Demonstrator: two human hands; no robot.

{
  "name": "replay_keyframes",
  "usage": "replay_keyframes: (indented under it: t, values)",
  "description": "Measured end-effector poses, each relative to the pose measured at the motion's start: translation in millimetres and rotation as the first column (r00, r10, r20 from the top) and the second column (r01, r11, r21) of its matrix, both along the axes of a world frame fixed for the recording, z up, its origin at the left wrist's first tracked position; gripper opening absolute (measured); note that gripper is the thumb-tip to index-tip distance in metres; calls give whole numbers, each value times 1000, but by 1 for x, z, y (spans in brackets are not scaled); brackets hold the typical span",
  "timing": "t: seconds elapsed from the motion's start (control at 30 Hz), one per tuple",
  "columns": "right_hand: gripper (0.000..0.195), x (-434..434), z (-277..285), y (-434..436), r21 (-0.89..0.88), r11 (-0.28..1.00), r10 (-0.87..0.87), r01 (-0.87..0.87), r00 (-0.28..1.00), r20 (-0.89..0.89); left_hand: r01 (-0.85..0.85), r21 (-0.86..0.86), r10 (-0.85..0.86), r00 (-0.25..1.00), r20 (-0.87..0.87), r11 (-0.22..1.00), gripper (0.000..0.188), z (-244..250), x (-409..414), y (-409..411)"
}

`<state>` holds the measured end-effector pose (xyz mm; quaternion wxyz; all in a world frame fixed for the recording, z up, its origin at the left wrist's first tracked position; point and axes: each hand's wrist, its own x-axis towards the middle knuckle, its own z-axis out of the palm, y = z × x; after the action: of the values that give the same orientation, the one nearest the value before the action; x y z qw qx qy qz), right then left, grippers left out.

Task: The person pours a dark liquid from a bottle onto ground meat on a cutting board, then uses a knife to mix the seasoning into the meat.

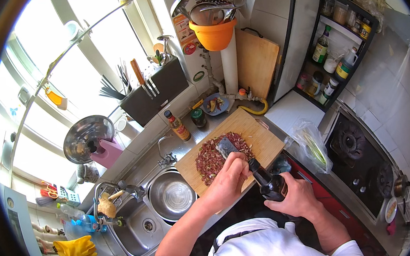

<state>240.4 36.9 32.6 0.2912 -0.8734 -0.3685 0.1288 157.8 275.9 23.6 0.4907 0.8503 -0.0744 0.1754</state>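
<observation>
My right hand [298,194] is closed around a dark glass bottle [270,186], tilted with its neck toward the cutting board. At the bottle's neck, my left hand [235,173] has its fingers drawn together; whether they hold a cap or the neck is hidden. Chopped raw meat [208,160] mixed with bits of green lies spread on the wooden cutting board [264,133]. A cleaver [226,146] rests with its blade on the meat, its handle hidden by my left hand.
A steel basin [172,195] sits in the sink [140,225] left of the board. Behind the board stand a sauce bottle [178,126], a dark jar [198,117] and a blue plate [214,104]. To the right lie bagged green onions [313,149] and a gas stove [358,162].
</observation>
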Motion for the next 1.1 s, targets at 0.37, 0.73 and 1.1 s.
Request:
replay_keyframes:
  t: [0.37, 0.73, 1.1]
  values:
    - [65, 1, 7, 8, 44, 999, -17, 19, 999, -33, -278, 9, 271, 942, 199, 960, 23, 2, -5, -12]
    - [67, 3, -1, 9, -9, 1000, -16, 16, 999, -28, -129, 36, 127, 990, 58, 991, 22, 6, -1, 6]
    - [69, 3, 2, 8, -3, 1000, 5, -5, 999, -48, 11, 54, -14, 998, 56, 998, 19, 7, 4, 21]
